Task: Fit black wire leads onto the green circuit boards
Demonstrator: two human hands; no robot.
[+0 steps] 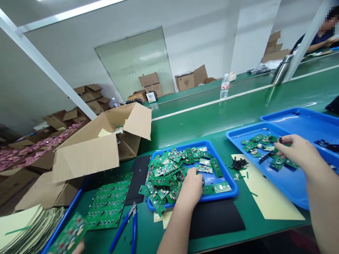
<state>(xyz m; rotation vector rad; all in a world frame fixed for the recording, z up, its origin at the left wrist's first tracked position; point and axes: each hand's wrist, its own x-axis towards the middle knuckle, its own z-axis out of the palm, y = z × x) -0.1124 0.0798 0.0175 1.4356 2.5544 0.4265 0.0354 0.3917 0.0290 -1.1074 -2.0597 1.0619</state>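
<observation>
My left hand (191, 188) reaches into a blue tray (234, 192) heaped with small green circuit boards (165, 165). Its fingers curl down among the boards; the fingertips are partly hidden, and a board seems to be under them. Over a second blue tray (288, 190) at the right, my right hand (298, 151) pinches a small black part (280, 140). Several loose boards (255, 143) and a black strip (266, 157) lie in that tray below the hand.
Blue-handled cutters (123, 227) and a board panel (109, 201) lie on the left. Another person's hand (79, 247) holds a blurred panel at the bottom left. An open carton (87, 157), a black clump (239, 163), yellow paper (267, 197) and a water bottle (224, 87) stand or lie around.
</observation>
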